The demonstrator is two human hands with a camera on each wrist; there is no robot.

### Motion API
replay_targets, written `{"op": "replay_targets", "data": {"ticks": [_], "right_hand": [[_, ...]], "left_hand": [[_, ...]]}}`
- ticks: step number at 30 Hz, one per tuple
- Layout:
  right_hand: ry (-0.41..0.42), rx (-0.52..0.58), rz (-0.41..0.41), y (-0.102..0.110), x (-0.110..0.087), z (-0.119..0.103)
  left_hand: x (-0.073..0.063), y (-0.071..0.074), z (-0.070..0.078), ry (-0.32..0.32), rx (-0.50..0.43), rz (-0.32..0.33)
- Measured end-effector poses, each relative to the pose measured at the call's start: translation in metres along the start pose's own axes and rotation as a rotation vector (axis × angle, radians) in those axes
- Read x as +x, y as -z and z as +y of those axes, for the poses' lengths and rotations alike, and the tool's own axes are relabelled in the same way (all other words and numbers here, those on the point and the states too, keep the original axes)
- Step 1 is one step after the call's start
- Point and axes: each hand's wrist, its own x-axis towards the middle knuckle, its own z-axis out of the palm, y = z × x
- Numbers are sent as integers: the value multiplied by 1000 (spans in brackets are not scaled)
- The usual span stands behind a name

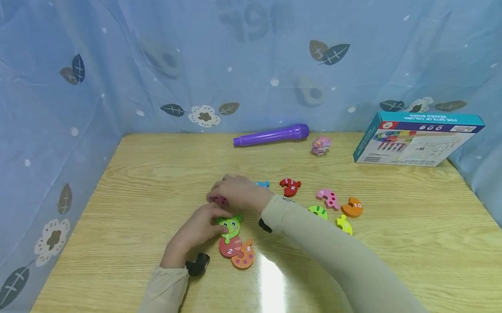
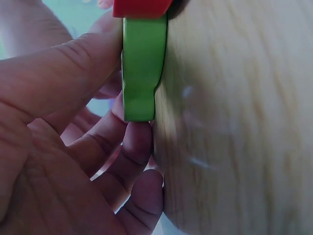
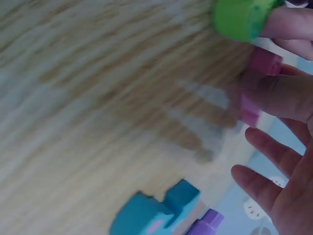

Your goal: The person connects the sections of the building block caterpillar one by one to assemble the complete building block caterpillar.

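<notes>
Green face piece [image 1: 232, 227], microphone [image 1: 272, 135] beyond

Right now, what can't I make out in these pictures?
Any number on the held pink piece: head view, covered by the right fingers.
Part of the striped green piece: head view, behind the right sleeve.
Fine print on the box: head view, too small.

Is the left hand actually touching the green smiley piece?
Touching. The left wrist view shows it: the left hand has its thumb and a fingertip right against the green smiley piece, with no gap.
</notes>
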Motion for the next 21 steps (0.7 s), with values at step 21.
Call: {"op": "replay_targets", "data": {"ticks": [21], "right_hand": [[-46,87,84,-3,-54,18]], "left_hand": [[-2,0,3,62,-9,-13]]}}
